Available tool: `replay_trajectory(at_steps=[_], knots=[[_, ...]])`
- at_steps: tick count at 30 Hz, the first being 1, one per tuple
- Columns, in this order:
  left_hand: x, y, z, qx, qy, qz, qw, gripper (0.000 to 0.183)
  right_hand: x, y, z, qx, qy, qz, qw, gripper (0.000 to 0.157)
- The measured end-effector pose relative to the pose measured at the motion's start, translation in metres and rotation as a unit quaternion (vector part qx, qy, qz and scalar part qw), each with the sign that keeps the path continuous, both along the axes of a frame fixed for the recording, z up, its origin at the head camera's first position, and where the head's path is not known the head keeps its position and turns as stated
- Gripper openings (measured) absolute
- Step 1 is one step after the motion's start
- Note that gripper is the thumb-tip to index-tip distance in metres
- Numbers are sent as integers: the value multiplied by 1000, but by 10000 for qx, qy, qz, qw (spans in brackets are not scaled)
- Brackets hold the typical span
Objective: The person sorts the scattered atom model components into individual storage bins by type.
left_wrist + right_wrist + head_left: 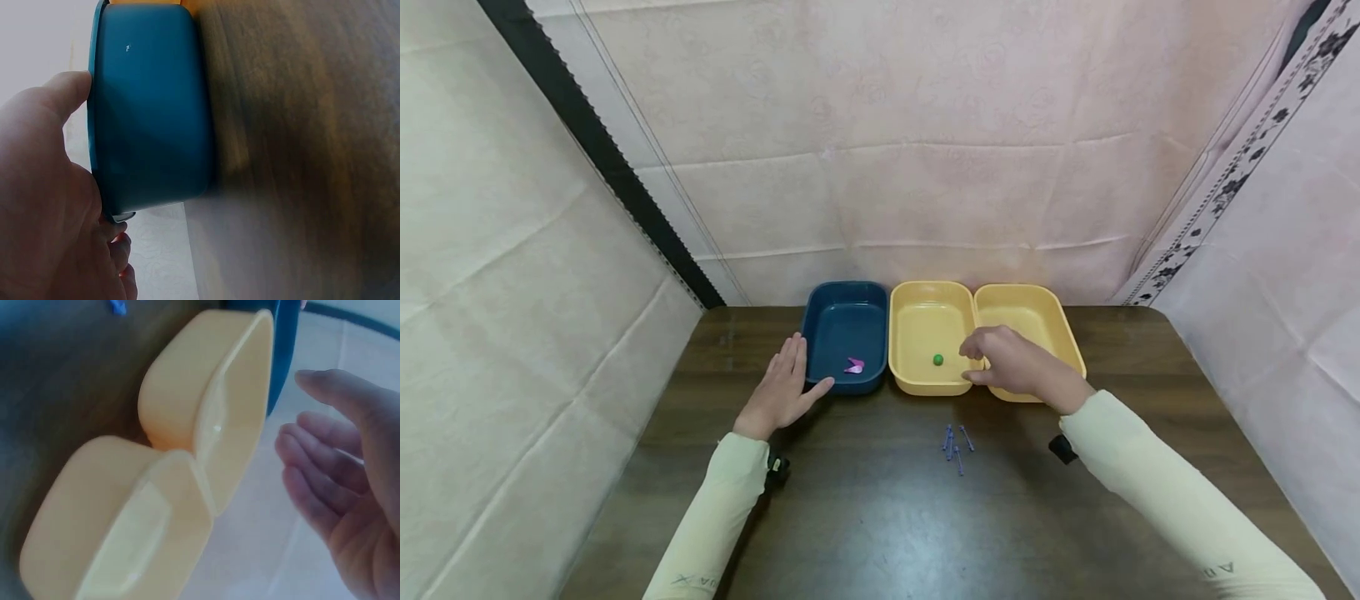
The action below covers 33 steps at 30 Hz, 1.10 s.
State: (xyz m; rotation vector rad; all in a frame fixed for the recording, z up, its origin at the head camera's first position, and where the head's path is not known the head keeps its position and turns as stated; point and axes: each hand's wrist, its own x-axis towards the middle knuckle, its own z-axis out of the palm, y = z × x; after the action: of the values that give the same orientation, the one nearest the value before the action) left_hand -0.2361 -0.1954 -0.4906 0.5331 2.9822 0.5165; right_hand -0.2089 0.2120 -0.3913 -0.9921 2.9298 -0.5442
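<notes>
My left hand (777, 392) lies along the left side of the dark blue tray (848, 321), fingers straight and thumb spread. In the left wrist view its thumb touches the tray's rim. A small pink piece (854, 365) lies in that tray; its kind is unclear. Over the border of the middle yellow tray (931, 317) and the right yellow tray (1022, 315) hovers my right hand (1011, 362), thumb apart from loosely bent fingers. The right wrist view shows nothing held in this hand (347, 462). Near its fingertips, a small green ball (938, 359) sits in the middle tray.
Several small blue-violet pins or screws (957, 450) lie on the dark wooden table (865, 517) in front of the middle tray. The three trays stand side by side at the table's back edge. Pale cloth (887, 200) hangs behind and at both sides.
</notes>
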Motion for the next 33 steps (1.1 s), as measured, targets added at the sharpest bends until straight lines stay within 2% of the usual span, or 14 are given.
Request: replay_trajectory(at_steps=[8, 12, 18, 23, 29, 33], knots=[[-3, 0, -2, -60, 77, 19, 10000, 105, 26, 3, -4, -78, -118, 77, 9999, 13], [-2, 0, -2, -48, 64, 10, 10000, 105, 35, 3, -12, -98, -202, 76, 9997, 12], [-2, -1, -2, -52, 81, 13, 10000, 104, 47, 4, -32, -75, -456, 78, 9989, 18], [-2, -1, -2, -40, 98, 14, 9999, 105, 53, 2, -50, -71, -658, 83, 9978, 15], [-2, -2, -2, -50, 72, 23, 10000, 105, 58, 2, -70, -183, -631, 142, 9977, 10], [-1, -1, -2, -30, 61, 28, 10000, 105, 59, 2, -84, -197, -681, -2, 9975, 11]])
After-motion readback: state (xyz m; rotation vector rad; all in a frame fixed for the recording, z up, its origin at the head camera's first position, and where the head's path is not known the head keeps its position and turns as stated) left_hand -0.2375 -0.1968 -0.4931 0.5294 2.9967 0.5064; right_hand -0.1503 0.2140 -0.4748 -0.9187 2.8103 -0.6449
